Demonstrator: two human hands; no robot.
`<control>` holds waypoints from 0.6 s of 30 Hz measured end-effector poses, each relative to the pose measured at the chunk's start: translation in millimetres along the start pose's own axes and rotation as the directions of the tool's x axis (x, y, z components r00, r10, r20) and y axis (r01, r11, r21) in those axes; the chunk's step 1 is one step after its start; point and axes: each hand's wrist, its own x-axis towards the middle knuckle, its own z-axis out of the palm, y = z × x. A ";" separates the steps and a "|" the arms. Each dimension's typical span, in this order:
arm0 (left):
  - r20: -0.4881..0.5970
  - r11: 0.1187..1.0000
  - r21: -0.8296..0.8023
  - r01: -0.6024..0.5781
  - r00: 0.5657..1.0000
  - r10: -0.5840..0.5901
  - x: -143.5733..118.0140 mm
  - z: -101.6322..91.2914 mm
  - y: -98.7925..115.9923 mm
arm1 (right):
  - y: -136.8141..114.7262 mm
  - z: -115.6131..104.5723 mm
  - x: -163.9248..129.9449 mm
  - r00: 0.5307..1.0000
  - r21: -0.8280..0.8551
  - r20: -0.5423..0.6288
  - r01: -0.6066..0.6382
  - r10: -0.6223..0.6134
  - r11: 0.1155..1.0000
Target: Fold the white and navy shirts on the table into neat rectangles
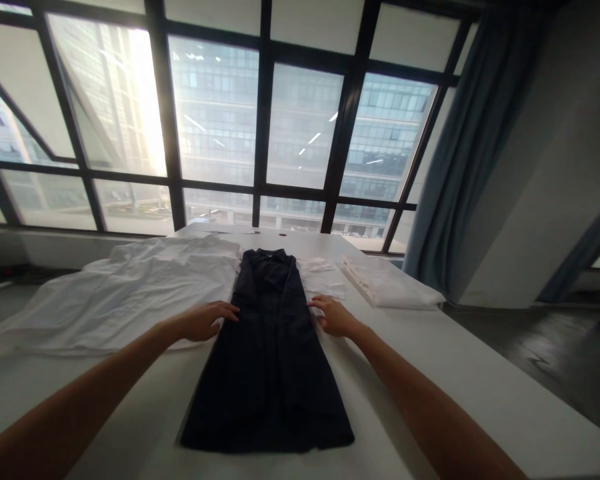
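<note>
Though flanked by hands, dark shirt (269,347) lengthwise, collar windowward.

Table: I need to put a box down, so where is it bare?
The table is bare on the right, between the dark garment and the right edge, nearer than the clear packet. A smaller bare patch lies near left, below the white shirts. Crowded: the far half, and mid-table, where the left hand and right hand flank the garment.
</note>
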 end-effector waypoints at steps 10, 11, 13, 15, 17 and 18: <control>0.081 0.975 -0.153 -0.158 0.982 0.172 -8.0 0.5 40.0 | -43.6 -31.6 -25.0 0.904 0.248 0.324 0.205 -0.280 0.947; 0.063 0.971 -0.173 -0.166 0.982 0.179 -5.5 1.0 44.3 | -45.8 -33.4 -25.0 0.893 0.282 0.317 0.234 -0.321 0.930; 0.019 0.958 -0.228 -0.173 0.983 0.182 -1.3 -2.3 53.7 | -48.0 -39.2 -24.6 0.868 0.412 0.273 0.285 -0.415 0.866; -0.044 0.940 -0.292 -0.177 0.984 0.171 0.2 -11.2 64.7 | -46.3 -49.4 -25.4 0.856 0.566 0.182 0.311 -0.484 0.764; -0.104 0.921 -0.341 -0.189 0.981 0.162 -0.9 -22.2 76.7 | -40.7 -62.4 -28.4 0.868 0.669 0.089 0.311 -0.488 0.675; -0.124 0.913 -0.359 -0.196 0.979 0.162 -1.8 -26.8 82.6 | -37.0 -68.7 -30.4 0.880 0.696 0.069 0.296 -0.471 0.654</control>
